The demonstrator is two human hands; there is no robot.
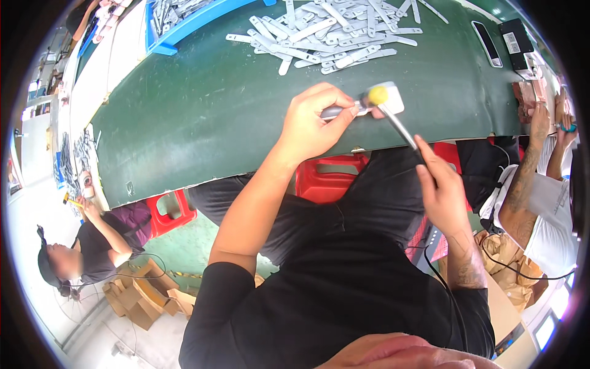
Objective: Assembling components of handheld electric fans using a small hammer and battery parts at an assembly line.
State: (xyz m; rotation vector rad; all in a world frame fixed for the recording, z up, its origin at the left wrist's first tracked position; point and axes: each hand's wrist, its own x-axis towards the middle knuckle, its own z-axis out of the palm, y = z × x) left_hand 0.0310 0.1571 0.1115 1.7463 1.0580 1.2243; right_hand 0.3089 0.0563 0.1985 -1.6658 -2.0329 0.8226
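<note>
My left hand [314,120] pinches a grey metal piece [332,113] between thumb and fingers, just above the green table [203,117]. The far end of that piece reaches a small white block [395,98] on the tabletop. My right hand [439,187] is wrapped round the handle of a hammer [399,126] with a yellow head. The hammer's head is over the block, at the end of the metal piece, and partly hides it. Whether the head touches the piece I cannot tell.
Beyond my hands lies a heap of flat grey slotted metal strips [335,37]. A blue bin [190,27] with more strips stands far left. A phone [487,44] and a black box [519,46] lie far right. People work at both sides; red stools [169,212] are below the table.
</note>
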